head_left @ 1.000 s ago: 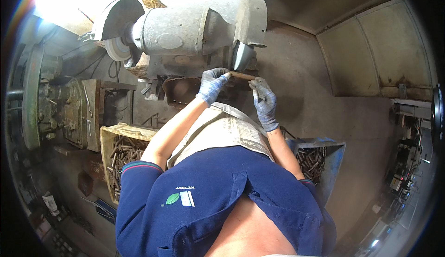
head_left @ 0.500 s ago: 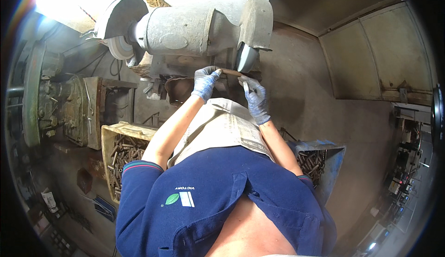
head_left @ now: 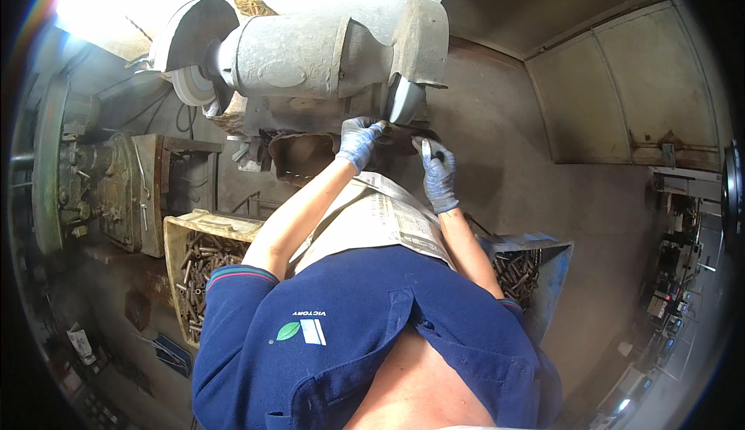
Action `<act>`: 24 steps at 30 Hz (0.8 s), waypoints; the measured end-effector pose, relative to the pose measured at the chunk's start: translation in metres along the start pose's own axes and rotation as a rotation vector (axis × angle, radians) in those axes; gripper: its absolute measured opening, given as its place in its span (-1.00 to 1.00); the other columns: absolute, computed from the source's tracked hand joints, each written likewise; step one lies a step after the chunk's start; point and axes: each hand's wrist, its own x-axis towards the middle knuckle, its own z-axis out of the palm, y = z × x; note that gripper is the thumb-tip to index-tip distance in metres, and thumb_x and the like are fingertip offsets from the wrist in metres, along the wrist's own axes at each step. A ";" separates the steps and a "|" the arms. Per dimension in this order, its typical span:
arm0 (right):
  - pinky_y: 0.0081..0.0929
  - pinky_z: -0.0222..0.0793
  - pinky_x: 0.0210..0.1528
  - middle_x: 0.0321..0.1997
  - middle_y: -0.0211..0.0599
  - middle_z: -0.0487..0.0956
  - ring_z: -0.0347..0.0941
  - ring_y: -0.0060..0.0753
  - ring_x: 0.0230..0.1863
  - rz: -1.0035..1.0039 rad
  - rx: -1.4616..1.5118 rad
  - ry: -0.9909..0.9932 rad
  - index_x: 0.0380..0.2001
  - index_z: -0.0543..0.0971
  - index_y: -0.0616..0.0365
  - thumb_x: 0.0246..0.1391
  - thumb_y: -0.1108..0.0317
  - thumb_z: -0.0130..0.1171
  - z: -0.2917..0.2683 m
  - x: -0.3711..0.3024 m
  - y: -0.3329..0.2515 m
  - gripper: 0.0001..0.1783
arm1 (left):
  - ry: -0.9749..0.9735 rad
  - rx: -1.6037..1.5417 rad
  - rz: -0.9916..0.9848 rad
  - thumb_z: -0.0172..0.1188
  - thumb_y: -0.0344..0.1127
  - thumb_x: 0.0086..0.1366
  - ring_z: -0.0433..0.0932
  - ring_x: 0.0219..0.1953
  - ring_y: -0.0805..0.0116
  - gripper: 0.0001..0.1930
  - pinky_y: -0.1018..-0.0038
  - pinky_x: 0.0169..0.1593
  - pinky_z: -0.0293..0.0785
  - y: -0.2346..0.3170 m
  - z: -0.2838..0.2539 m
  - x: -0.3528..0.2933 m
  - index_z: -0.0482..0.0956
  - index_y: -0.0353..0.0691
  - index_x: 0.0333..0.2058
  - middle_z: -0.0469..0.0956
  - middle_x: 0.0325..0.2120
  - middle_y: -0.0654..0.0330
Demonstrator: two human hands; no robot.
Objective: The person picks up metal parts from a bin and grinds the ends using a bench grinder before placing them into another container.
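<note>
A bench grinder (head_left: 287,56) stands in front of me, with a wheel (head_left: 405,100) showing below its right-hand guard. Just under that wheel, a short, slim metal tube (head_left: 401,126) spans the gap between my gloved hands, against or very close to the wheel. My left hand (head_left: 361,143) pinches its left end. My right hand (head_left: 438,172) has its fingers closed at the right end, where the tube is dark and hard to make out. Both gloves are blue-grey with pale fingertips.
A second wheel (head_left: 192,87) sits at the grinder's left end. Beside me are a yellowish crate (head_left: 175,275) and a blue bin (head_left: 560,275), both holding many short metal tubes. Green machinery (head_left: 109,189) stands left; a metal cabinet (head_left: 613,96) is at right. A newspaper (head_left: 388,220) covers my lap.
My left hand has moved right, bringing the tube beneath the right wheel. My right hand has shifted slightly right and down. The whole view has swung a little.
</note>
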 end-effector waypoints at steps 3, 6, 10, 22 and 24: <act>-0.53 0.36 -0.06 -0.23 -0.25 0.59 0.49 -0.48 -0.21 -0.071 -0.032 0.017 -0.29 0.59 0.28 0.12 0.40 0.08 0.015 0.002 0.005 -0.82 | 0.052 0.089 0.023 0.11 -0.49 0.19 0.57 -0.49 0.28 -0.87 0.43 -0.43 0.60 0.004 -0.009 0.004 0.53 -0.51 -0.42 0.54 -0.53 0.04; -0.51 0.35 -0.14 -0.33 -0.27 0.62 0.49 -0.46 -0.28 -0.100 -0.015 0.043 -0.36 0.63 0.18 0.04 0.43 0.15 0.033 0.003 0.001 -0.88 | 0.058 0.134 0.048 0.15 -0.44 0.18 0.51 -0.53 0.44 -0.87 0.52 -0.44 0.49 -0.002 -0.029 0.011 0.57 -0.44 -0.42 0.56 -0.55 0.15; -0.51 0.36 0.01 -0.17 -0.20 0.57 0.46 -0.42 -0.10 -0.073 -0.076 -0.086 -0.28 0.58 0.29 0.15 0.40 0.04 0.040 0.004 0.000 -0.80 | 0.070 0.076 0.075 0.18 -0.41 0.17 0.42 -0.52 0.58 -0.88 0.60 -0.40 0.37 -0.015 -0.049 0.020 0.59 -0.38 -0.40 0.56 -0.56 0.26; -0.33 0.20 0.20 0.03 -0.09 0.44 0.30 -0.17 0.14 -0.482 -0.327 -0.088 -0.11 0.53 0.30 0.07 0.28 0.14 0.047 -0.034 -0.055 -0.64 | -0.089 0.056 0.353 0.17 -0.51 0.16 0.50 -0.41 0.59 -0.84 0.63 -0.29 0.46 0.002 -0.071 -0.043 0.57 -0.40 -0.27 0.60 -0.42 0.23; -0.31 0.18 0.19 0.01 -0.07 0.45 0.31 -0.14 0.13 -0.511 -0.228 -0.070 -0.12 0.53 0.29 0.04 0.24 0.16 0.050 -0.048 -0.078 -0.61 | -0.127 0.042 0.397 0.17 -0.54 0.15 0.51 -0.38 0.59 -0.83 0.63 -0.25 0.47 0.010 -0.066 -0.060 0.57 -0.41 -0.25 0.60 -0.40 0.21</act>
